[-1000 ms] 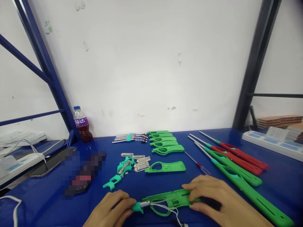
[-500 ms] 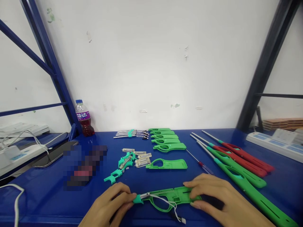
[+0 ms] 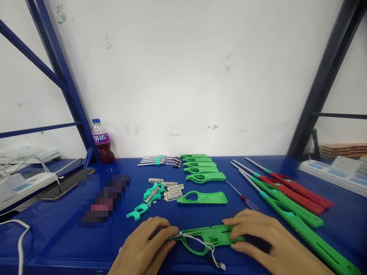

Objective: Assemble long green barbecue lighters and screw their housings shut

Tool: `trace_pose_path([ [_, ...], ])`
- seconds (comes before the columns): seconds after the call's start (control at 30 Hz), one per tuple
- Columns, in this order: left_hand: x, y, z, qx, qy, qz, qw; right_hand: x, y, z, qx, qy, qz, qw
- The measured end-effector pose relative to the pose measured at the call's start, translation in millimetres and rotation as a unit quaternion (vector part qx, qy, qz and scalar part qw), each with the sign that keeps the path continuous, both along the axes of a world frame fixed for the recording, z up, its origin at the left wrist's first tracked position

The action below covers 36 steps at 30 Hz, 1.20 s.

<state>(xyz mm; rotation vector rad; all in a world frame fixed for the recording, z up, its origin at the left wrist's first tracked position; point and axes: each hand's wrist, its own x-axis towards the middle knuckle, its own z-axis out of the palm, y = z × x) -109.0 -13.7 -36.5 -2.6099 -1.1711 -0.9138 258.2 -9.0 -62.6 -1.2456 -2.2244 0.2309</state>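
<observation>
My right hand (image 3: 255, 235) is closed on the wide end of an open green lighter shell half (image 3: 222, 233), inner side up. My left hand (image 3: 146, 242) pinches at its narrow end, on the metal lighter tube (image 3: 178, 234), whose tip just shows left of the hand. My fingers cover the teal collar on the tube. White wires (image 3: 200, 241) run from the tube across the trigger opening to a small white-tipped plug (image 3: 220, 265) below the shell. Another green shell half (image 3: 208, 197) lies just beyond my hands.
Teal triggers (image 3: 140, 210) and clear fuel tanks (image 3: 173, 193) lie left of centre. Behind are bundled metal tubes (image 3: 155, 160) and stacked green shells (image 3: 205, 177). A screwdriver (image 3: 246, 200), finished red lighters (image 3: 298, 194) and green lighters (image 3: 312, 238) lie right. A drink bottle (image 3: 102, 143) stands back left.
My left hand has moved right and slightly forward along the tube, and its fingers now cover the teal collar at the shell's narrow end. My right hand has stayed on the shell.
</observation>
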Motion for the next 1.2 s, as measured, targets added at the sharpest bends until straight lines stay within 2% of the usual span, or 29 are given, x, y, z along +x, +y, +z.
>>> trace_pose_path([
  [0.1,3,3,-3.2,-0.017,-0.017,-0.039,0.999,-1,0,3.2,-0.011,-0.001,0.005,1.0],
  [0.27,1,2,-0.1,-0.061,-0.033,-0.049,0.996,-3,-1,8.5,-0.03,-0.002,0.002,1.0],
  [0.4,3,0,3.2,-0.098,-0.05,-0.045,0.993,-6,-2,11.9,-0.033,0.0,0.0,0.999],
  [0.6,9,-6,8.6,-0.089,-0.067,0.005,0.994,-9,-2,16.8,-0.026,0.022,0.009,0.999],
  [0.77,11,-7,9.9,-0.092,-0.059,-0.023,0.994,-9,-1,18.8,-0.026,0.039,0.017,0.999],
  [1.2,10,-4,5.9,-0.135,-0.073,-0.013,0.988,-8,-2,19.3,-0.039,0.034,0.011,0.999],
])
